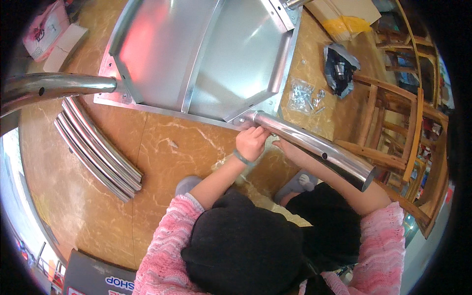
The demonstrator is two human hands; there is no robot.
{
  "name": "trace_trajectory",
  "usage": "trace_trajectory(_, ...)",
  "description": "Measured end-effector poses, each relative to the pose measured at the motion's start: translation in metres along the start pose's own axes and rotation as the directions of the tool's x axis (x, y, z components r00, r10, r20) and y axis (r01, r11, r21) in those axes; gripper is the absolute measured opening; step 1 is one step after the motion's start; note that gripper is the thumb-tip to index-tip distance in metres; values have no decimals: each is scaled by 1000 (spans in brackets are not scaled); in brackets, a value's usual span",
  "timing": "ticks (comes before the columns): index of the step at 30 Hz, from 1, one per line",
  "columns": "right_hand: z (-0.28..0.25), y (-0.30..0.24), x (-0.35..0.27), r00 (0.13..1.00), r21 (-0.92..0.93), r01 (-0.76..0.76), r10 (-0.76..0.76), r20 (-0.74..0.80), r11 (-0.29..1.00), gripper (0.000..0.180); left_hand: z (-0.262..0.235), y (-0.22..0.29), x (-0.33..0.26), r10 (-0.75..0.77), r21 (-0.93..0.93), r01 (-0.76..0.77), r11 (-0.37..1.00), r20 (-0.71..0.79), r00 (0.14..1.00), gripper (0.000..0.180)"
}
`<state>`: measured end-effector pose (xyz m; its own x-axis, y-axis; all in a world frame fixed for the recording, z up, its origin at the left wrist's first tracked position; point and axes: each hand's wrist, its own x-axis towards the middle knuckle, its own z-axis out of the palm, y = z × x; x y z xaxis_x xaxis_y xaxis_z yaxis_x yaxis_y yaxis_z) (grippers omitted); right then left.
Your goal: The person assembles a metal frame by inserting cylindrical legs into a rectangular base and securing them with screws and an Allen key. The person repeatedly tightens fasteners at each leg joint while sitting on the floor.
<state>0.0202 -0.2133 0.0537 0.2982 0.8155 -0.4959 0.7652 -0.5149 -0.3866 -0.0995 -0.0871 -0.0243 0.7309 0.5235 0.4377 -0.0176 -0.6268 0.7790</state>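
Observation:
A silver metal tabletop [162,112] lies underside up on the floor, with braces across it. From its near right corner a shiny chrome tube leg [314,145] rises toward me. My left hand [251,143] is closed at the foot of this leg, fingertips pressed together against it; whatever they pinch is too small to make out. Just right of it, my right hand [285,148] reaches in below the tube, its fingers mostly hidden. Another chrome leg [88,83] stands at the near left corner, and part of a third leg [296,4] shows at the far right one.
Several curved chrome tubes [98,147] lie on the floor at left. A clear bag of screws [301,95] and a dark plastic bag [338,71] sit right of the tabletop. Wooden chairs [393,128] stand at right. An open cardboard box [339,14] is at the back.

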Motion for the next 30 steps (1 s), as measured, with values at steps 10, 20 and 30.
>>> trace_trajectory(10,4,16,14,790,-974,55,-588,176,-219,22,1,-1,-1,27,-6,-27,1000,-2,1000,25)
trace_trajectory(20,-10,-62,17,760,788,-512,608,230,341,26,0,4,1,-56,-1,56,998,11,998,22)
trace_trajectory(30,-17,-40,4,973,-880,204,-190,133,428,32,-1,3,-1,-34,-4,34,999,47,998,25)
